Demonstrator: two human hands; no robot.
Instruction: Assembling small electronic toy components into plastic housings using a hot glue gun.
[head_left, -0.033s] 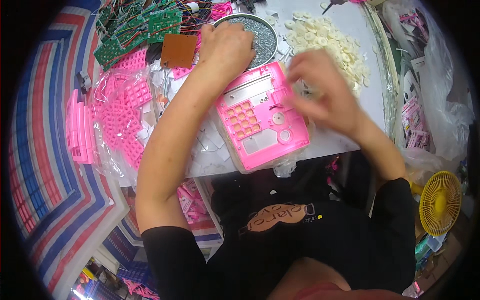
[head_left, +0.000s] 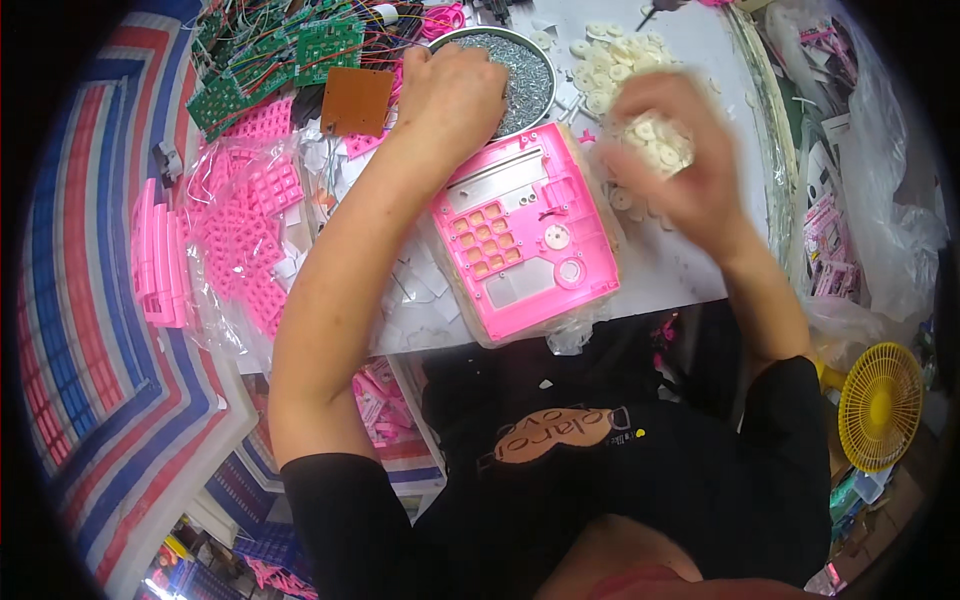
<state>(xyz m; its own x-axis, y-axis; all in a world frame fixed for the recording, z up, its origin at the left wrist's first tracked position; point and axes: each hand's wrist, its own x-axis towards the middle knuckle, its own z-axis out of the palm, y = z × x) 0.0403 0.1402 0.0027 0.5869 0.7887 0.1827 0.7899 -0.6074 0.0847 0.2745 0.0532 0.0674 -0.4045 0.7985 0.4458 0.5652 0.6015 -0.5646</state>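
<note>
While left grip (head_left: 456,92) bends over tin (head_left: 554,82), right grip (head_left: 707,155) arches

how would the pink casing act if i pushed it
The pink casing is probably stiff: it looks moulded in hard plastic. It seems light, being a thin open shell. Lying flat, it would likely slide rather than tip.

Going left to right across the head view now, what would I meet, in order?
Stacked pink plastic panels → pink keypad pieces in a clear plastic bag → brown square board → open-backed pink plastic casing → blurred right hand → round yellow fan.
</note>
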